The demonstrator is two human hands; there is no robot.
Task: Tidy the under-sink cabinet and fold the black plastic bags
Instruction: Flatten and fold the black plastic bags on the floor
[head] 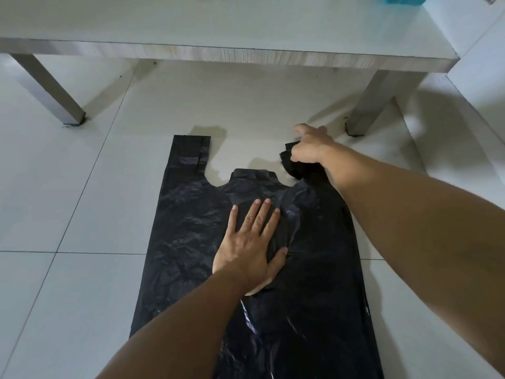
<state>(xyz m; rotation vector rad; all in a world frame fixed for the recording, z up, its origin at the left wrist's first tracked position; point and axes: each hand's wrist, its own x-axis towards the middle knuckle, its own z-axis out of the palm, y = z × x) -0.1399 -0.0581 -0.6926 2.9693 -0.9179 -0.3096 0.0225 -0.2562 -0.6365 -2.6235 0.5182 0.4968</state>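
While your left hand (250, 243) lies flat with straight, spread fingers on the middle of the black plastic bag (188, 242), your right hand (310, 149) reaches to the bag's far right handle (296, 169) and grips it, fingers curled round the bunched plastic. That handle is crumpled under your palm and lifted a little off the floor (68, 187). The left handle (190, 154) lies flat and straight, pointing toward the far side, and a short flap of plastic sits between the two handles at the bag's mouth. The bag is spread lengthwise on the pale tiled floor, its mouth away from you and its bottom running out of view at the near edge. Its surface is wrinkled, with a raised crease just right of your left thumb. Beyond the bag stands a low grey worktop (218, 26) on square legs; its right front leg (366, 105) stands near your right hand, apart from it, and the left front leg (52, 91) is well apart from the bag. A teal object (399, 0) lies at the worktop's far right edge, cut off by the frame.
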